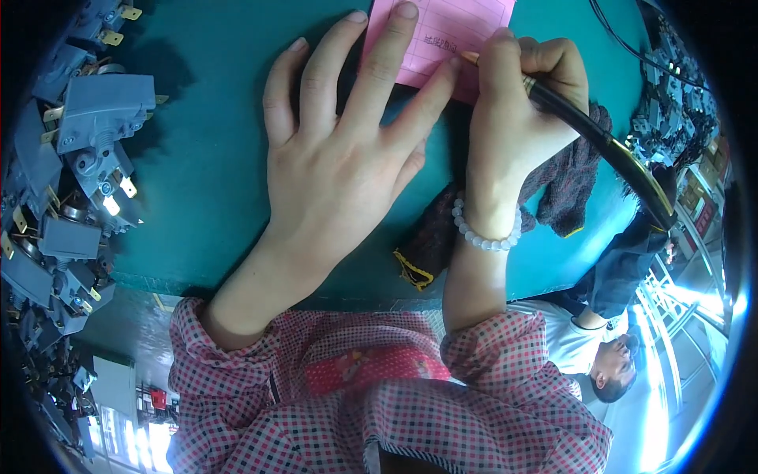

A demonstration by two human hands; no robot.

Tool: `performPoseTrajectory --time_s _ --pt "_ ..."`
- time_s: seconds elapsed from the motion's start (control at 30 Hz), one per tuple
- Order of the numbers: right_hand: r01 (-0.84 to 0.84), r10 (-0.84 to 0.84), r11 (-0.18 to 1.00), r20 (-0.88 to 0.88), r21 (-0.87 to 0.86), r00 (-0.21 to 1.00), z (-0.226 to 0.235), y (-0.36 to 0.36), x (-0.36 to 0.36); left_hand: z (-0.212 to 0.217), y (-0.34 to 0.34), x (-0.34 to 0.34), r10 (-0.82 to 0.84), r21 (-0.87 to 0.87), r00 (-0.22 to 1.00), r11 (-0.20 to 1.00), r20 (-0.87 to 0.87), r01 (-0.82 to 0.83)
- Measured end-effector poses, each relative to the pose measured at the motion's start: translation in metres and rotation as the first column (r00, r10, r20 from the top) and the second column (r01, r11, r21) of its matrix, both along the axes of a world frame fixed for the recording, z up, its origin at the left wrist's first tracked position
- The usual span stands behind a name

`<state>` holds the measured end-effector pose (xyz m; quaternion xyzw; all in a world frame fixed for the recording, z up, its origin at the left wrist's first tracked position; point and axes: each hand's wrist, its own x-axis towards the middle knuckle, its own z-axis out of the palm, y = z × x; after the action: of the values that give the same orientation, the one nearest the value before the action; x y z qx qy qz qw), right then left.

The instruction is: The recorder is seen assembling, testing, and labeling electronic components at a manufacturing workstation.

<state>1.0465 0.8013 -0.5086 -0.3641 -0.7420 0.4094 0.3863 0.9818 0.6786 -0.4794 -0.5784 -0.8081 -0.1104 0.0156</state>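
Note:
A pink paper slip (426,67) with ruled lines and some dark handwriting lies on the green tabletop (197,174) at the far edge of the view. My left hand (332,150) is spread flat, several fingertips resting on the slip and its left side. In my right hand (521,103) a dark pen (596,134) with gold-coloured trim is gripped, its tip at the slip close to the writing. A bracelet of pale beads (485,237) circles my right wrist. Dark knitted gloves (564,193) with yellow edging lie under and beside my right wrist.
Grey moulded parts with brass terminals (106,114) are heaped along the left side. More such parts (675,103) are piled at the far right, near a black cable (624,47). Another person (584,340) in a white top is beyond the table at lower right.

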Motion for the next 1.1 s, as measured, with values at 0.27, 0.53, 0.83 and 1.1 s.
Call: performPoseTrajectory --time_s 0.27,0.53,0.83,1.1 --pt "0.005 -0.005 1.0 -0.034 0.006 0.999 -0.002 0.002 0.006 0.0 -0.003 0.003 -0.001 -0.003 1.0 1.0 0.006 0.001" --pt "-0.007 0.004 1.0 -0.099 -0.025 0.995 -0.005 0.001 0.008 -0.001 -0.005 0.006 -0.002 -0.001 1.0 1.0 0.008 0.002" --pt "0.021 -0.022 1.0 -0.062 -0.016 0.998 -0.004 -0.004 0.008 -0.001 -0.007 0.009 -0.004 0.003 1.0 1.0 0.01 0.004" --pt "0.013 -0.015 1.0 -0.106 -0.027 0.994 -0.005 -0.006 0.009 -0.001 -0.008 0.011 -0.007 0.006 1.0 1.0 0.009 0.007"
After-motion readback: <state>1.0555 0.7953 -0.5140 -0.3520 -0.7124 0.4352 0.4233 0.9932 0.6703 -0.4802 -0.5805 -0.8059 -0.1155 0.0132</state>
